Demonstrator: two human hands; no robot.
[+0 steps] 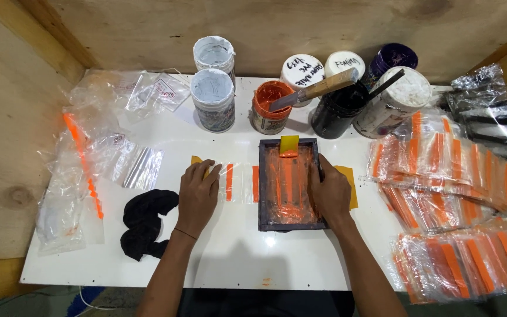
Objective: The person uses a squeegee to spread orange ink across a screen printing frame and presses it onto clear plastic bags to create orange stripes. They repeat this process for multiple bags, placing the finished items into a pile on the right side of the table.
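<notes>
Left hand (198,196): lies flat, palm down, grip released, pressing on a clear plastic bag (230,183) that bears an orange stripe, just left of the frame.
Right hand (331,194): rests on the right edge of the dark printing frame (289,185), fingers curled over its rim, grasping it.
Printing frame: sits flat at the middle of the white tabletop (236,258), its screen smeared with orange ink; a small yellow squeegee (289,145) lies at its far end.
Black cloth (145,223): crumpled on the tabletop, left of the left hand.
Ink pots: an open orange pot (268,108) with a wooden-handled knife (318,89) across it, behind the frame.
Printed bags (453,194): stacked in heaps at the right, each with orange stripes.
</notes>
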